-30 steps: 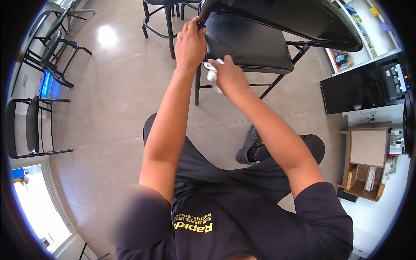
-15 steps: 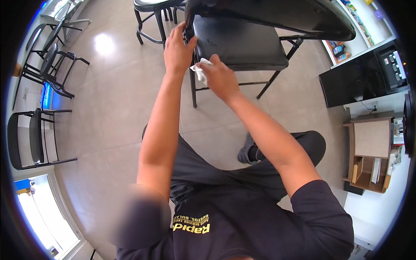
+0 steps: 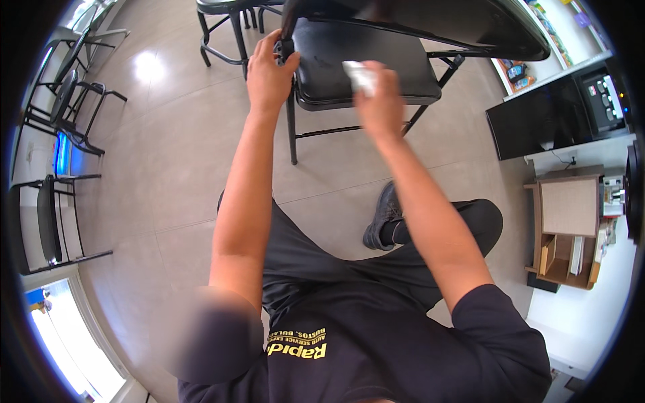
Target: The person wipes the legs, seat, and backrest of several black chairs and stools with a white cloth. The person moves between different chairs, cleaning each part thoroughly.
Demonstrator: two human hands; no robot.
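A crumpled white cloth (image 3: 363, 77) is pinched in the right hand (image 3: 381, 101), whose fingers are closed on it; hand and cloth are blurred, and whether the cloth touches the seat below cannot be told. Both lie over the near part of the padded black seat (image 3: 403, 74) of a black chair (image 3: 336, 54). The left hand (image 3: 270, 79) is well apart from the right, over to its left, with fingers and thumb around the chair's frame at the side of the seat. Beyond both hands, the glossy black backrest (image 3: 443, 30) slants across the top of the view and hides part of the seat. Below the right hand, nearer the body, a dark shoe (image 3: 386, 218) rests on the pale tiled floor (image 3: 154, 168). Just past the left hand, up and to its left, stands a black stool (image 3: 222, 8) with tubular legs. Well to the left of the left hand, dark chairs (image 3: 66, 101) line the wall, a blue glow (image 3: 62, 154) among them, and a bright window (image 3: 74, 329) is lower down. Well to the right of the right hand are white shelves (image 3: 537, 40) with colourful packages, then a glossy black panel (image 3: 537, 121), and nearer the body a wooden cabinet (image 3: 571, 208) with open compartments.
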